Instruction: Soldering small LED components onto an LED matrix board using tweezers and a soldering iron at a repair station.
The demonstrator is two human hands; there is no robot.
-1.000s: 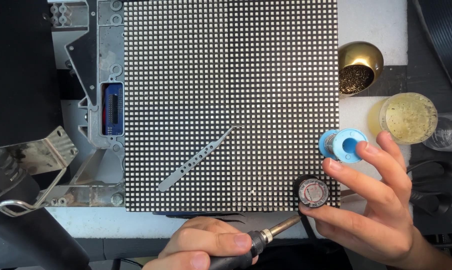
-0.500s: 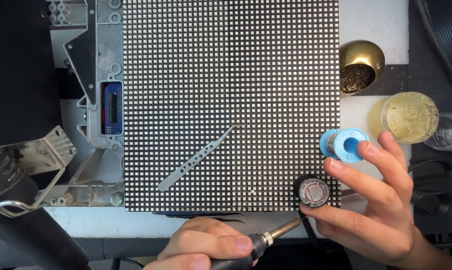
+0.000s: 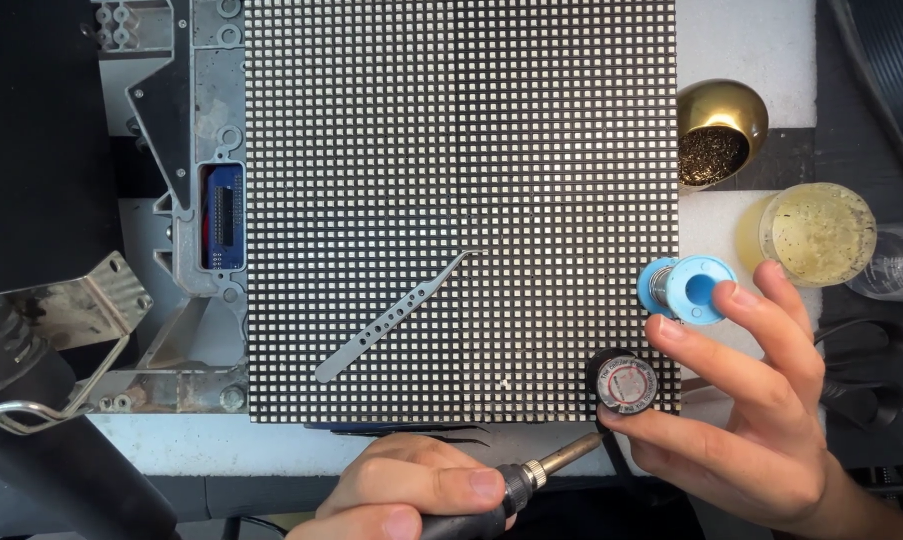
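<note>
Left hand: my left hand (image 3: 402,495) is at the bottom edge of the view, fingers (image 3: 442,483) curled tight round the dark grip of a soldering iron (image 3: 502,490).
Iron tip: the metal tip (image 3: 579,452) sticks out from my fingertips up and to the right, ending just beside the small round tin (image 3: 624,382); I cannot tell if it touches.
Right hand: my right hand (image 3: 752,420) comes in from the lower right, fingers (image 3: 712,355) spread apart and only lightly bent.
Tin: black-rimmed with a pale round lid, at the lower right corner of the panel; my thumb lies along its lower edge and touches it.
Solder spool: the blue spool (image 3: 687,290) sits just above the tin, over the panel's right edge, with two of my fingertips against its face and lower rim.
Panel: the big dotted LED panel (image 3: 452,180) fills the middle, lying flat, well above my left hand.
Tweezers: curved metal tweezers (image 3: 397,318) lie loose on the panel, tilted, clear of both hands.
Farther out: a brass bowl of cleaning wool (image 3: 720,135) and a pale yellow jar (image 3: 817,235) stand beyond my right fingers, off the panel's right side.
</note>
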